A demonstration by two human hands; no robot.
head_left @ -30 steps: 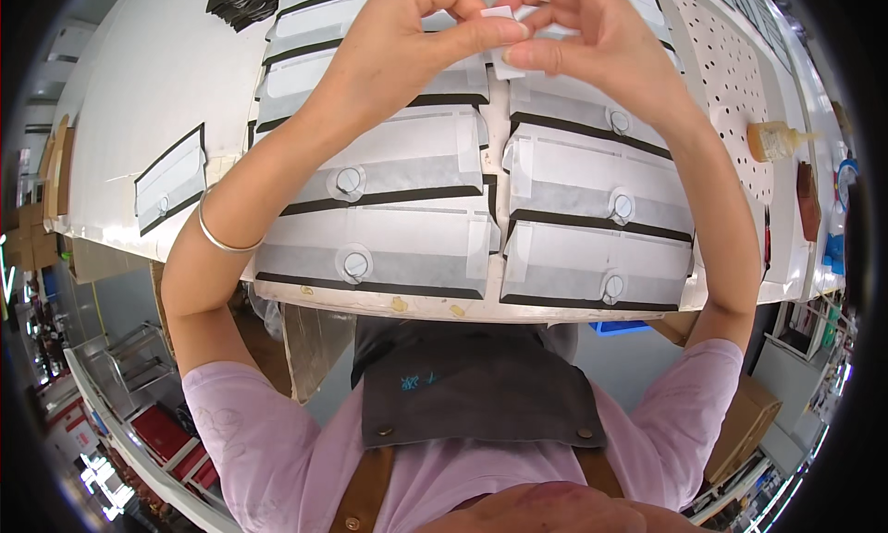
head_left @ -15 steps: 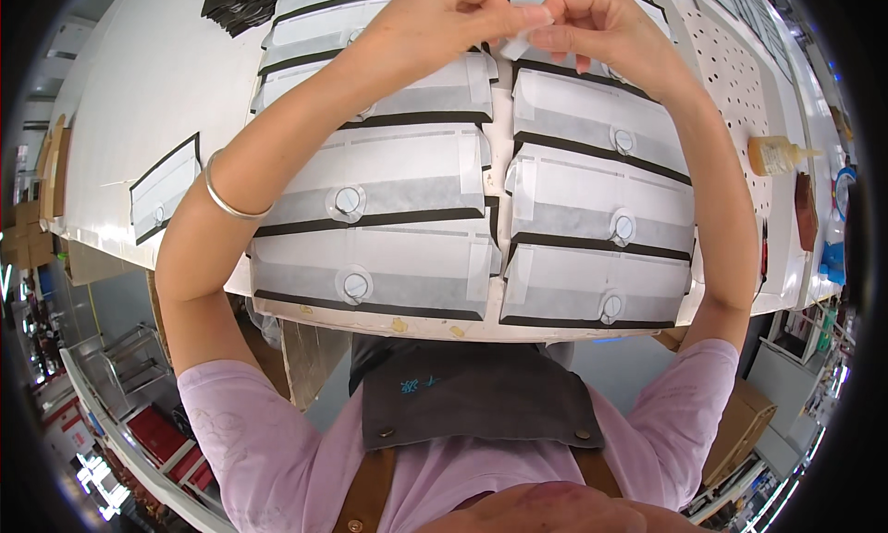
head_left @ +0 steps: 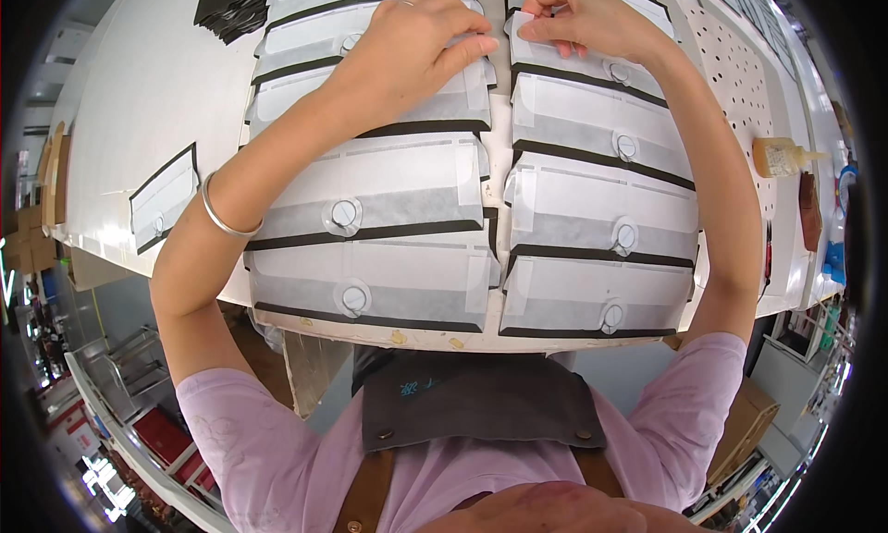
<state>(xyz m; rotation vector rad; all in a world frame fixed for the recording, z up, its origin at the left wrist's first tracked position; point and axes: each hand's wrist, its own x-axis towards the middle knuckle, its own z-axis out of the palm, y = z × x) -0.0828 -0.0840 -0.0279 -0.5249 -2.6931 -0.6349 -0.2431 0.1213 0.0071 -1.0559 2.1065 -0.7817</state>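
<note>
Flat white-and-grey panels with dark edges lie overlapped in two columns, one at left (head_left: 370, 172) and one at right (head_left: 601, 191). Each shows a small round silvery disc (head_left: 344, 213) on a clear round patch. My right hand (head_left: 592, 20), at the far end of the right column, pinches a small whitish strip (head_left: 523, 23) by the left end of a panel. Above the far part of the left column is my left hand (head_left: 416, 52), its thumb and forefinger apart and nothing seen between them. The panel parts beneath both hands are hidden.
A single panel (head_left: 165, 198) lies apart at the left. Dark sheets are stacked (head_left: 236, 6) at the far left. On the right are a perforated white board (head_left: 735, 80), a bottle of yellowish liquid (head_left: 780, 157) and a reddish-brown block (head_left: 810, 209). The table's near edge (head_left: 425, 339) runs before me.
My hands, together at the fingertips before, have separated. The left has drawn back leftward and nearer; the right has moved slightly left with the strip, onto the panel's end.
</note>
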